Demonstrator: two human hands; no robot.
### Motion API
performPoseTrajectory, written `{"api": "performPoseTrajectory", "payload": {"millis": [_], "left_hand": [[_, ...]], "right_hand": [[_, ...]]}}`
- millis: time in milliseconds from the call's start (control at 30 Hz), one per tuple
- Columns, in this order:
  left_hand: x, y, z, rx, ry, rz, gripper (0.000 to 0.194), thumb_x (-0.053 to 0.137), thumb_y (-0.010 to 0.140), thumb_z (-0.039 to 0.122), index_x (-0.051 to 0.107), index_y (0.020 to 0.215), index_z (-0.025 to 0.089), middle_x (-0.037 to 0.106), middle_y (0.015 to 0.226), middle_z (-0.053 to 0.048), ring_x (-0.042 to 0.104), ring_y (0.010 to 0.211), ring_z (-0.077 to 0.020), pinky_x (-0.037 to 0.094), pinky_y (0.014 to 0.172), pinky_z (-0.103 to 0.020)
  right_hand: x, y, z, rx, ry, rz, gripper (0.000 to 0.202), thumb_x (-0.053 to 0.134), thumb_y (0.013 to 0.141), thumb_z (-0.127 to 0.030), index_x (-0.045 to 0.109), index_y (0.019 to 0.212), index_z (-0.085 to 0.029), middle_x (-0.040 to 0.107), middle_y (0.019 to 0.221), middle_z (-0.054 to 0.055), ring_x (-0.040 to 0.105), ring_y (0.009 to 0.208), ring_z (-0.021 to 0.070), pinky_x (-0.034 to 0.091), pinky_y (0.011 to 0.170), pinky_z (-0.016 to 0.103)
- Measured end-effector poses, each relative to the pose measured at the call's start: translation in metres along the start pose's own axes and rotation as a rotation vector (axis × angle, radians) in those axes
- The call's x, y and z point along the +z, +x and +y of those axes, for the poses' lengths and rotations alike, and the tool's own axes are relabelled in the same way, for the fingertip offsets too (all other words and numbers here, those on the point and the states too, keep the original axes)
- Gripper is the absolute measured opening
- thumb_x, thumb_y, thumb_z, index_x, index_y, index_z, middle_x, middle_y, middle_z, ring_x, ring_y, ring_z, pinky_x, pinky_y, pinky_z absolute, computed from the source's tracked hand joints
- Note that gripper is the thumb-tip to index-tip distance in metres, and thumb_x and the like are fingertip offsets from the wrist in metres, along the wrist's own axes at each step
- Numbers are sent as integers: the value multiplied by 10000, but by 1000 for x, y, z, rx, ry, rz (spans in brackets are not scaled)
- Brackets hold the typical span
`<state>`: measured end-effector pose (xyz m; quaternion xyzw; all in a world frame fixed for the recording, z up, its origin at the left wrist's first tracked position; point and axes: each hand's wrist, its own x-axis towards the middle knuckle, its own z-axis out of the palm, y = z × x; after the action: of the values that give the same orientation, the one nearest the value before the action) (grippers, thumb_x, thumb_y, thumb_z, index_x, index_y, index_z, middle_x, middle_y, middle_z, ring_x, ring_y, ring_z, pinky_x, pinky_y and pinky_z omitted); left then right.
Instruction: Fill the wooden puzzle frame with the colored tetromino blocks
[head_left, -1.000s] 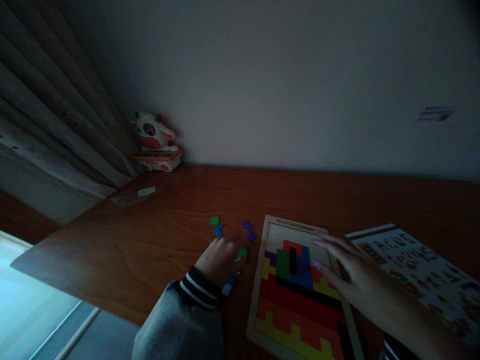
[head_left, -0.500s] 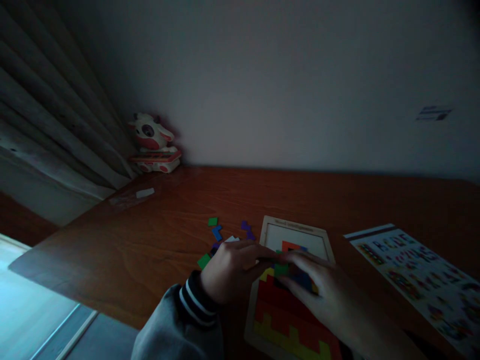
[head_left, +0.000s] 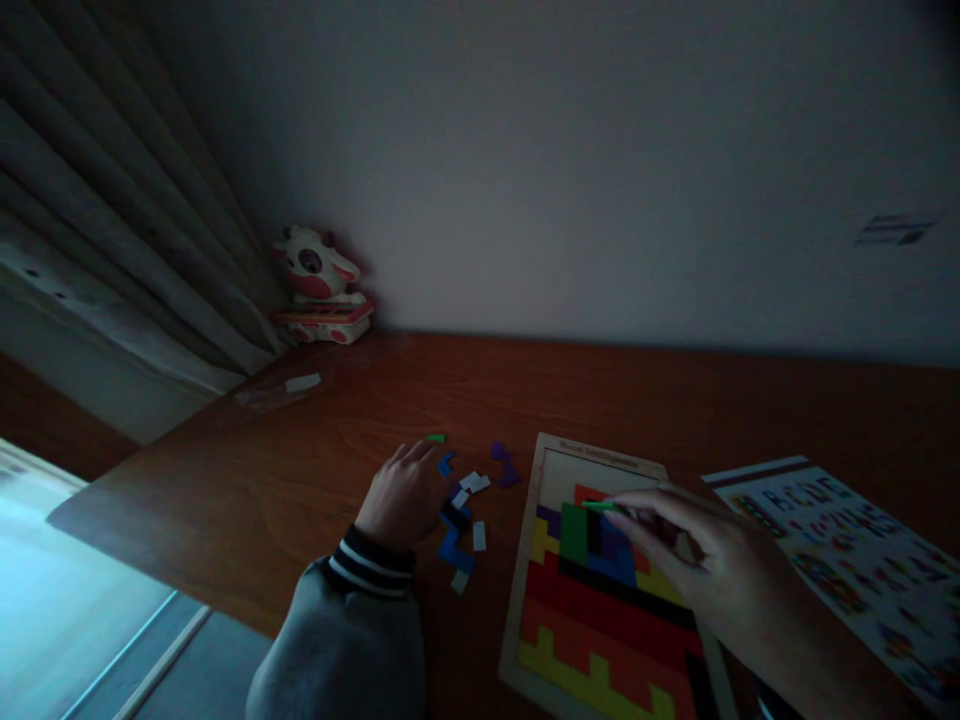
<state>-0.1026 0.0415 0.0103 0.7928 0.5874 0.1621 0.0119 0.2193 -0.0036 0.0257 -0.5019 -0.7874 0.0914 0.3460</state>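
Observation:
A wooden tray puzzle (head_left: 519, 610) lies in front of me, partly filled with red, orange, yellow, green, purple, blue and black block pieces. Over its upper part, my right hand (head_left: 682, 535) pinches a green puzzle piece (head_left: 598, 506), seen nearly edge-on. Below and left of that piece, another green piece (head_left: 574, 535) sits in the tray. My left hand (head_left: 405, 497) is palm down on or just over the table, fingers apart and bent forward, left of the loose pieces. A green loose piece (head_left: 436, 438) shows just beyond its fingertips; whatever is under the palm is hidden.
Loose blue pieces (head_left: 455, 550), white pieces (head_left: 479, 537) and purple pieces (head_left: 507, 470) lie between my left hand and the tray. A printed pattern sheet (head_left: 832, 540) is at the right. A toy cow (head_left: 322, 285) stands by the wall, near the curtain (head_left: 135, 220).
My hands have parted. The left moved from the tray to the left, uncovering loose pieces; the right drew back slightly, pinching a green piece. The green piece between them now shows in the tray.

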Motion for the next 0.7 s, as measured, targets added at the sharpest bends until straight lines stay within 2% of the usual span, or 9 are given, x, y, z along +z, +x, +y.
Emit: {"api": "performPoseTrajectory", "payload": {"millis": [100,200,333,433,567,633,700], "left_hand": [[12,0,-10,-30,11,-52,291,543,960,312,644,1205,192,673,1229,-102,621,1126,-270,496,1002,-441],[22,1,-15,18,14,-88,276,479,977,245,667,1174,199,666,1264,-84,616,1160,-237,459,1046,-424],[24,2,-18,95,31,-118,305,439,973,159,700,1122,209,673,1260,-84,571,1243,-232,422,1081,-439],[23,3,-17,110,27,-128,273,481,958,155,727,1042,235,704,1190,-72,559,1258,-241,420,1080,-460],[23,6,-17,41,-7,-91,227,514,954,178,721,1042,209,698,1196,-83,617,1163,-233,447,1057,-434],[22,6,-16,12,-18,-94,213,530,946,179,712,1055,201,692,1191,-91,629,1126,-237,460,1041,-422],[21,6,-14,-17,-19,-99,207,548,935,175,699,1075,200,684,1180,-96,627,1114,-245,472,1023,-413]], "right_hand": [[0,-1,8,35,-7,11,246,544,935,-460,712,952,-282,763,885,33,731,728,195,590,631,289],[2,-2,11,63,-19,3,240,547,926,-451,712,945,-278,769,887,30,739,742,203,596,647,303],[2,2,9,52,-10,-28,199,543,909,-354,723,952,-281,773,907,22,743,751,190,602,678,300],[-4,15,5,44,-19,-50,208,566,889,-360,742,973,-288,774,896,16,739,730,181,598,678,291],[-5,43,4,44,66,-204,287,644,865,-457,745,1056,-268,764,1001,38,731,838,185,582,740,278],[4,53,6,55,145,-286,312,642,869,-473,745,1064,-252,767,986,43,729,837,184,580,748,283],[17,57,8,113,183,-295,298,642,877,-437,742,1073,-235,771,950,42,730,807,180,583,733,288]]}}
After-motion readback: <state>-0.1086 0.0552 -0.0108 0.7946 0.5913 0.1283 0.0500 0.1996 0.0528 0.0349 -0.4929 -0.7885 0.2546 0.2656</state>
